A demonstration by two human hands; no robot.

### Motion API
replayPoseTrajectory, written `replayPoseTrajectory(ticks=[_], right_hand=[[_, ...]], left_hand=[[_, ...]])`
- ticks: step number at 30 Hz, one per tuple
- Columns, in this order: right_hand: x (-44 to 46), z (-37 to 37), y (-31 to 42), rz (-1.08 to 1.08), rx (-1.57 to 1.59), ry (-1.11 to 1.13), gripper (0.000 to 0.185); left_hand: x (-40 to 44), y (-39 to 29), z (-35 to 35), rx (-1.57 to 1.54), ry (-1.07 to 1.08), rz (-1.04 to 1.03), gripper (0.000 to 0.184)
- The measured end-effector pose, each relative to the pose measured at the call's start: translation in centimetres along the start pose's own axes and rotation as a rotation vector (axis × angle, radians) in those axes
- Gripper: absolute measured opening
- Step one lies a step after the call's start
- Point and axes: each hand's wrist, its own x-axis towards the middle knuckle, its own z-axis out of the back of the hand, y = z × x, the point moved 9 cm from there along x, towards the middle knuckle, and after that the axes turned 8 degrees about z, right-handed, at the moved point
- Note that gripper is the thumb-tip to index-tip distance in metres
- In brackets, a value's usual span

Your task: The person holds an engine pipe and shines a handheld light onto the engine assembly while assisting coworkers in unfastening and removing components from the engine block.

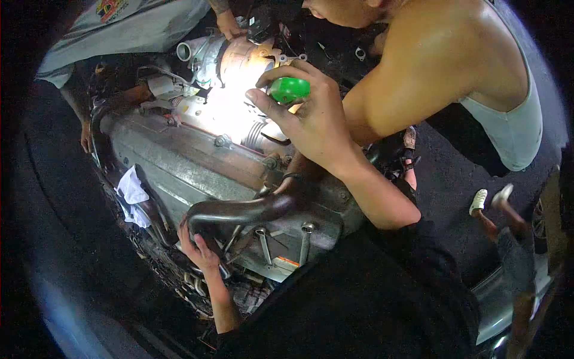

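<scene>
In my right hand is a green flashlight, held above the engine. Its beam glares white on the metal parts below, hiding their detail. My left hand curls its fingers around the bend of a dark metal pipe. That pipe runs across the near side of a large grey engine cover. Close to the left hand, one wrench and another wrench have their ring ends up near the engine's side. Under the light lies a ribbed metal hose.
A co-worker's hand touches a rounded housing at the back; another hand rests at the engine's left end. A second co-worker's bare arm reaches in from the right. White cloth lies on the left side. Someone's feet show at right.
</scene>
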Motion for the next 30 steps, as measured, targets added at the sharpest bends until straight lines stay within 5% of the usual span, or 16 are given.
replayPoseTrajectory(ticks=[10,16,18,30], right_hand=[[0.0,-0.4,-0.5,-0.010,-0.024,0.052,0.025],[0.2,-0.3,0.7,0.171,-0.057,0.017,0.022],[0.1,0.0,1.0,0.052,0.005,0.033,0.021],[-2.0,0.7,2.1,0.066,-0.026,-0.019,0.025]], left_hand=[[-0.2,0.7,0.2,0.057,-0.015,0.033,0.074],[-0.2,0.4,0.2,0.074,-0.008,0.033,0.074],[-0.4,0.8,0.4,0.088,-0.020,0.045,0.074],[-0.8,-0.2,1.0,0.120,-0.120,0.044,0.055]])
